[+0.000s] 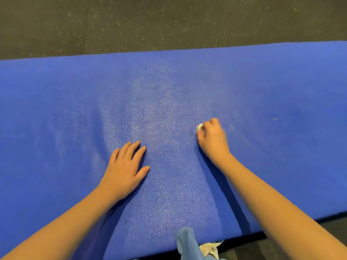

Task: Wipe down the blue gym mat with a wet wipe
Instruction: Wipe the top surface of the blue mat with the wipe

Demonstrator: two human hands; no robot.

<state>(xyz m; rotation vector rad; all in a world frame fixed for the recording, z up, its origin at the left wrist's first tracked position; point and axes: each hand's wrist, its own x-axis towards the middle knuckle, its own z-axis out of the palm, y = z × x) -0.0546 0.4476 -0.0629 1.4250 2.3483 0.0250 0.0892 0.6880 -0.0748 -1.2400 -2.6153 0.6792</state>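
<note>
The blue gym mat (56, 109) lies flat on a dark speckled floor (131, 25) and runs across the whole view from left to right. Its far edge borders the floor, and its near edge shows at the lower right. A paler, glinting patch (155, 113) spreads over the middle of the mat, from the far part down toward the near edge.

The left hand (125, 171) rests palm down on the mat, left of centre. Its fingers are straight and slightly apart, the thumb is out to the right, and it holds nothing.

The right hand (212, 136) is further away and to the right, well apart from the left hand. Its fingers are curled into a fist clamped on the wet wipe (199, 127) and pressed down on the mat. Only a small white wad of the wipe shows, at the far-left side of the knuckles — the rest is hidden inside the hand.

Right of that hand a thin yellowish fleck (275, 119) lies on the mat. At the near edge, between the two forearms, a piece of light-blue ribbed fabric (187, 243) overlaps the mat. Just to its right lies a crumpled whitish scrap (210, 248) — whether it touches the mat cannot be told.
</note>
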